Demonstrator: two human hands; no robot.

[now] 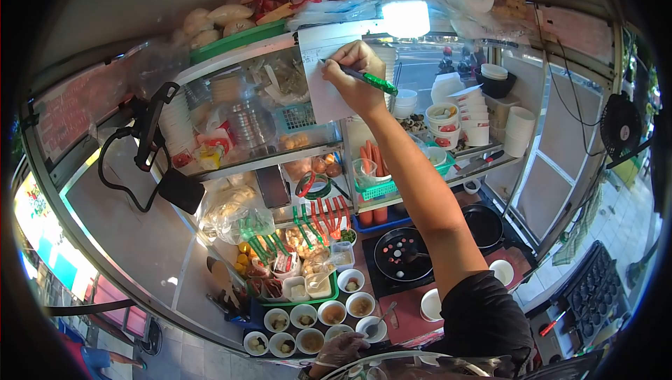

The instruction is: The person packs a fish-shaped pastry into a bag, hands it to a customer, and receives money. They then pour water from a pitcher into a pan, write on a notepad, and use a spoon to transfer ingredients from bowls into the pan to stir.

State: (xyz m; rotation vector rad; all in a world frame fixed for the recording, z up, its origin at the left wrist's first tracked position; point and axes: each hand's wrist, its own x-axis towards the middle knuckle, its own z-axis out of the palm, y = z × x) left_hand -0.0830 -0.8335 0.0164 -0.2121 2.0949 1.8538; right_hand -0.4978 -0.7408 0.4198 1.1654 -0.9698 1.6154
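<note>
My right hand is raised high and grips a pen with a shiny green wrap. The pen's tip rests on a white paper sheet with some handwriting, hanging at the upper shelf. Low at the bottom edge is my left hand, in what looks like a clear plastic glove. Its fingers look curled; what they hold, if anything, is hidden. Just beside it stands a white bowl with a spoon in it. Several more white bowls with food portions are grouped to the left.
A black pan with small food pieces sits on the stove, with another dark pan to its right. Red and green tongs hang under the shelf. A lit lamp hangs above. A black phone-holder arm juts in at left.
</note>
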